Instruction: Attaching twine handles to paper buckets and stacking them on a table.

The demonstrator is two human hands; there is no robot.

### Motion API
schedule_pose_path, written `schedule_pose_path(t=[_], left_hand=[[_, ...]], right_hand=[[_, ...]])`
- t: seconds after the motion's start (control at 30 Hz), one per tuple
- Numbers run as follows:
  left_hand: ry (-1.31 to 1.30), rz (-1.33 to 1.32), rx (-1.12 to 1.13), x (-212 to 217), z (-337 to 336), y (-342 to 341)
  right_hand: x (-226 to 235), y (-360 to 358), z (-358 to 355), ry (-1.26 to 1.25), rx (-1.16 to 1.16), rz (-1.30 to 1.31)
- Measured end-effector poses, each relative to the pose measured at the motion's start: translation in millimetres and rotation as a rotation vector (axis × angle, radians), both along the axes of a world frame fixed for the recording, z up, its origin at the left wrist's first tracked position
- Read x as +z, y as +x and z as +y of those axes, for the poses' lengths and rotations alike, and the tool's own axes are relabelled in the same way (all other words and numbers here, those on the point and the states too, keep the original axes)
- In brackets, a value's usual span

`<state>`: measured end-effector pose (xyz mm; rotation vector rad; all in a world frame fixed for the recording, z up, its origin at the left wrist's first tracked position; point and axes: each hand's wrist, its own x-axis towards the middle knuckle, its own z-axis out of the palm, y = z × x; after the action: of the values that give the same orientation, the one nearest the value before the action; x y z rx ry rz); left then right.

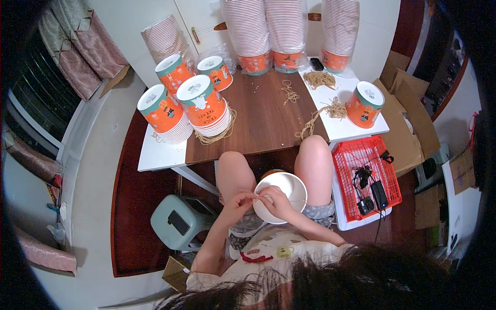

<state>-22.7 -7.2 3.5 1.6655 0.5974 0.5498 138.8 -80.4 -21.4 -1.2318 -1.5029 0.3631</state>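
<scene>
Hands meet over the lap: the left hand [238,199] and the right hand [274,199] are both pinched nearly closed at the near rim of a white paper bucket [289,188], which sits open side up between the person's bare knees. What the fingertips grip is too small to make out; it looks like a thin string at the rim. Left of the knees stands a pale green stool [178,221] with a dark phone on its seat. To the right, a red plastic basket [361,155] holds black cables and chargers. Beyond the knees is the desk [263,119], brown in the middle with white ends. On its left part stand orange printed buckets [199,101] upside down on stacks; tan string bundles [320,79] lie toward the right, beside one more orange bucket [364,105]. Tall wrapped bucket stacks [287,31] line the far edge.
</scene>
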Motion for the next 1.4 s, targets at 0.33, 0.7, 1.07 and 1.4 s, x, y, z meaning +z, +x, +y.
schedule_pose_path(t=[0.33, 0.7, 1.07, 1.4], left_hand=[[0.129, 0.127, 0.056, -9.3, 0.5, 5.3], [-0.057, 0.002, 0.109, 1.2, 1.3, 5.6], [-0.213, -0.116, 0.172, 11.8, 1.7, -0.3], [0.204, 0.323, 0.046, 15.7, -13.4, -4.1]], right_hand=[[-0.3, -1.3, -3.4, -0.207, 0.088, 0.206], [-1.7, -3.1, -4.1, -0.330, 0.117, 0.189], [1.1, -3.0, -7.2, -0.372, 0.095, 0.200], [5.4, -1.9, -18.7, -0.321, 0.117, 0.116]])
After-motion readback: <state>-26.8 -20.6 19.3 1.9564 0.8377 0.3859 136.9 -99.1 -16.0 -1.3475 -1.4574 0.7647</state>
